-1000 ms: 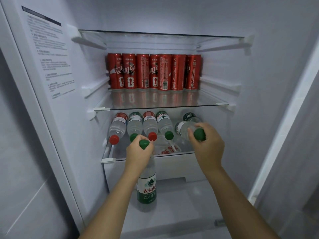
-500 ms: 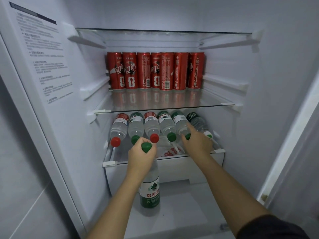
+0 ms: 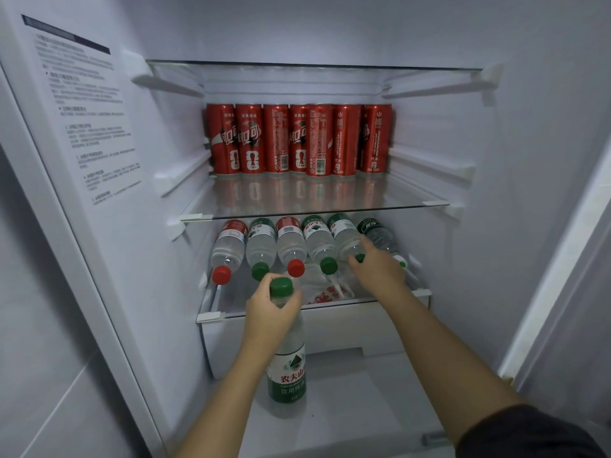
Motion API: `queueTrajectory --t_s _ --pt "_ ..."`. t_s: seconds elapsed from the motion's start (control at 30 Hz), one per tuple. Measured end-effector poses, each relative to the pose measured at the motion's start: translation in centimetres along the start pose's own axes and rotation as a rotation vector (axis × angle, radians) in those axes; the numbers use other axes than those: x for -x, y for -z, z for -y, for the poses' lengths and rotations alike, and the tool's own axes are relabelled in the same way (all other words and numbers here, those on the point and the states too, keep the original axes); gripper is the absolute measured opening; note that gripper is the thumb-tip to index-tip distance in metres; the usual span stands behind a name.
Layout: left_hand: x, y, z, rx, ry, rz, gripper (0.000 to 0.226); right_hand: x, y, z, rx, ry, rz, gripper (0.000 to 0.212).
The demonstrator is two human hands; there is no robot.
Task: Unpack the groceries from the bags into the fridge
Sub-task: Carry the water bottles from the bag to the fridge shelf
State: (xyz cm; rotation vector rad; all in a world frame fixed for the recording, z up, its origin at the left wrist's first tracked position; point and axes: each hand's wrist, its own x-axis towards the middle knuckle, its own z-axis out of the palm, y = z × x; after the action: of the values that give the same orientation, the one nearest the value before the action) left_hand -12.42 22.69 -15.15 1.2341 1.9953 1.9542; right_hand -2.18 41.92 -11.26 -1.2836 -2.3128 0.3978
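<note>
The open fridge [image 3: 529, 160] fills the view, with a printed instruction sticker [image 3: 89, 120] on its left inner wall. On the middle glass shelf [image 3: 314, 200], a row of red cola cans [image 3: 297, 140] stands upright against the back wall. On the lower shelf [image 3: 211, 315] below, a row of water bottles [image 3: 291, 239] lies flat, side by side. Their long axes run front to back, with the caps pointing out toward the person and the bases toward the back wall. A white drawer [image 3: 347, 328] sits under that shelf. In front of the drawer an upright water bottle [image 3: 287, 375] has its long axis vertical and its green cap on top. Its base is at the fridge's white floor, though whether it rests there I cannot tell. The left hand [image 3: 269, 312] is wrapped around this bottle's neck just under the cap. The right hand [image 3: 377, 269] reaches onto the lower shelf and curls around the neck of the fifth bottle [image 3: 345, 236], counted from the left, whose green cap peeks out by the thumb. A crumpled plastic bag [image 3: 327, 292] with red print lies on the shelf just beside the caps.
</note>
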Motion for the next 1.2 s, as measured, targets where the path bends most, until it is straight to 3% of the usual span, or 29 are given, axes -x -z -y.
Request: queueTrajectory --t_s 0.1,0.17,0.27,0.37,0.47,0.63,0.9,1.07,1.2 --pt "1.7 0.3 0.5 0.094 -0.015 0.037 0.019 2.2 1.8 0.9 -0.173 -0.022 -0.159 0.061" --pt "2.4 0.4 0.9 0.116 -0.022 0.038 0.025 4.2 2.7 2.5 -0.35 0.111 -0.242 0.039" --pt "3.1 0.4 1.9 0.121 0.027 0.044 0.042 6.8 3.7 5.2 -0.491 0.302 -0.089 0.011" --pt "4.0 0.3 3.4 0.109 0.098 0.052 0.054 8.6 4.1 7.6 -0.382 0.475 0.15 0.027" --pt "4.9 0.4 5.1 0.098 0.128 0.059 0.059 9.4 3.1 8.9 -0.079 0.546 0.23 0.033" --pt "6.5 -0.5 7.8 0.024 0.304 0.051 0.052 9.6 1.6 9.0 -0.004 0.545 0.23 0.025" --pt "7.5 -0.8 9.5 -0.24 0.353 0.188 0.05 9.2 1.0 8.0 0.0 0.542 0.222 0.024" --pt "6.8 -1.4 7.8 -0.398 0.287 0.273 0.039 8.8 1.9 5.1 -0.122 0.427 0.234 0.02" --pt "6.4 -1.2 6.2 -0.36 0.186 0.369 0.042 9.1 2.7 1.8 -0.234 0.319 0.226 0.024"
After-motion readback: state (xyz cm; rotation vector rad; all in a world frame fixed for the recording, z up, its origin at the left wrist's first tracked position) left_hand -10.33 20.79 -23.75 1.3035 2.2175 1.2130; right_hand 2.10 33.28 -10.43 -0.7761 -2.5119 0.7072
